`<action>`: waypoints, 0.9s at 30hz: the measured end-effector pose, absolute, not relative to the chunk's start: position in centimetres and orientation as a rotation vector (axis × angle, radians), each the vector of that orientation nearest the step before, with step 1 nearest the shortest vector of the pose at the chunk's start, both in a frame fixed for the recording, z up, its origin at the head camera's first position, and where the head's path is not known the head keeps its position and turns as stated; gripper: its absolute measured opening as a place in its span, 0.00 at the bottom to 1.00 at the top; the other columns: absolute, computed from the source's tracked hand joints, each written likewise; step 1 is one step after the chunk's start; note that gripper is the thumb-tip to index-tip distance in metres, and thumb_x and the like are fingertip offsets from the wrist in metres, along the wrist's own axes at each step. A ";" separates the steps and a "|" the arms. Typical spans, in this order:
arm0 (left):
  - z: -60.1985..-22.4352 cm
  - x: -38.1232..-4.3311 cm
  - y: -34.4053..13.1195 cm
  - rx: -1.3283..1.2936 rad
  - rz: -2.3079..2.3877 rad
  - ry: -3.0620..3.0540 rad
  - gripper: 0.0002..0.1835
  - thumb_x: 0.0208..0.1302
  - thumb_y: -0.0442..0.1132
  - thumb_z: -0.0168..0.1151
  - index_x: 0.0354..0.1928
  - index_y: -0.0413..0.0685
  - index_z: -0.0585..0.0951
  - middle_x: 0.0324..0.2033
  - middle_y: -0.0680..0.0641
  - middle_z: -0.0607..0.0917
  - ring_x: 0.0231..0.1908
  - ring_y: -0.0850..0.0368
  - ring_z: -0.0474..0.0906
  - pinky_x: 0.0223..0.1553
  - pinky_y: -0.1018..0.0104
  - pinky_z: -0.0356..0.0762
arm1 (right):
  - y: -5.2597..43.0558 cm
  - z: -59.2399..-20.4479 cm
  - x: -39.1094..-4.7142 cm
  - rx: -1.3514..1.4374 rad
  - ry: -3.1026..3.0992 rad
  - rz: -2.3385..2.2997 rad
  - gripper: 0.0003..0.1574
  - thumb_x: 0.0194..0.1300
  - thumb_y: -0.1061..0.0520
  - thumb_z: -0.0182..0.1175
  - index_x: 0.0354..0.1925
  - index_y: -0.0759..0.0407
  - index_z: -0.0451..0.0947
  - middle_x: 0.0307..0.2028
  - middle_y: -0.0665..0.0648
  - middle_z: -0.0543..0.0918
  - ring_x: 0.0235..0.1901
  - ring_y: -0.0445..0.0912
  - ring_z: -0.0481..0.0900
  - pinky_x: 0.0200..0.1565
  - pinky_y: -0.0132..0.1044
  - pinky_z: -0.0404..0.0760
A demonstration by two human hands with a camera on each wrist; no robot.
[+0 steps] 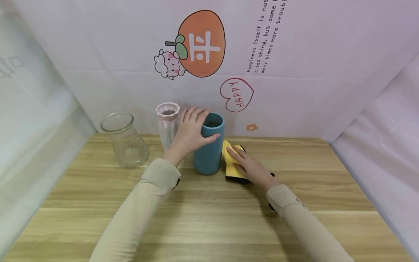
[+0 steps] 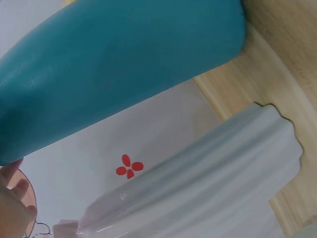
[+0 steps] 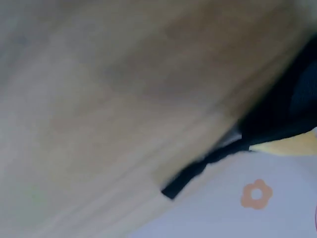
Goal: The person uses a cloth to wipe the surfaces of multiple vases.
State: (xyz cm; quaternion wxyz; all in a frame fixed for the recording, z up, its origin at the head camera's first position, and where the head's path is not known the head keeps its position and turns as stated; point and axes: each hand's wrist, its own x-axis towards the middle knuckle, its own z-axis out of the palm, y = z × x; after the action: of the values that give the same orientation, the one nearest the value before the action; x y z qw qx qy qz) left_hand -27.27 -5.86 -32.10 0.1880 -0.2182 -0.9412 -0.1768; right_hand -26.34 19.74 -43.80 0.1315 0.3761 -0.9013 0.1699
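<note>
A tall blue vase (image 1: 209,153) stands upright on the wooden table. My left hand (image 1: 190,134) holds its upper part from the left, thumb across the front and fingers by the back of the rim. In the left wrist view, fingertips (image 2: 17,183) meet the side of the blue vase (image 2: 124,59). To the vase's right, my right hand (image 1: 250,167) grips a folded yellow cloth (image 1: 231,169) with a black edge, close against the vase. The right wrist view shows the cloth's black edge (image 3: 205,161) but not the hand.
Just left of the blue vase stands a fluted vase (image 1: 166,133) with a pink scalloped rim, partly behind my left hand. Farther left is a clear glass vase (image 1: 131,149). A white printed cloth backdrop (image 1: 294,109) rises behind the wooden table (image 1: 209,218).
</note>
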 end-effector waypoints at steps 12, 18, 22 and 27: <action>-31.9 -27.5 -6.1 -0.646 -0.604 -2.688 0.42 0.57 0.60 0.62 0.70 0.48 0.64 0.67 0.45 0.70 0.72 0.44 0.55 0.72 0.41 0.46 | 17.6 -38.6 -27.3 1.027 -2.254 0.731 0.43 0.60 0.67 0.62 0.71 0.56 0.59 0.63 0.70 0.70 0.57 0.64 0.75 0.54 0.54 0.78; -31.6 -27.8 -6.1 -0.697 -0.716 -2.755 0.44 0.57 0.58 0.61 0.72 0.50 0.60 0.71 0.47 0.64 0.74 0.43 0.50 0.73 0.39 0.41 | 17.2 -37.3 -27.5 0.999 -2.195 0.737 0.37 0.59 0.68 0.62 0.66 0.65 0.64 0.62 0.70 0.70 0.57 0.64 0.75 0.54 0.54 0.78; -31.7 -28.0 -6.3 -0.710 -0.765 -2.768 0.44 0.57 0.58 0.61 0.73 0.52 0.58 0.72 0.49 0.61 0.74 0.44 0.49 0.73 0.39 0.39 | 17.1 -37.3 -27.4 1.017 -2.282 0.724 0.37 0.64 0.63 0.60 0.69 0.62 0.61 0.66 0.67 0.65 0.57 0.62 0.75 0.53 0.53 0.79; -31.7 -27.9 -6.3 -0.715 -0.799 -2.779 0.44 0.57 0.57 0.61 0.73 0.52 0.57 0.73 0.49 0.60 0.75 0.44 0.48 0.73 0.39 0.38 | 17.0 -37.6 -27.3 1.047 -2.326 0.739 0.38 0.69 0.57 0.55 0.73 0.54 0.54 0.69 0.67 0.60 0.57 0.63 0.74 0.53 0.54 0.79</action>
State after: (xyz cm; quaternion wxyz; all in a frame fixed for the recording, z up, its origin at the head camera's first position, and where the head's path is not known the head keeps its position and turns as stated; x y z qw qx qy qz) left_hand -27.90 -6.32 -31.74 0.0816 -0.2392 -0.9299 -0.2673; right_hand -27.34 17.03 -37.55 0.2404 0.3826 -0.8502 0.2702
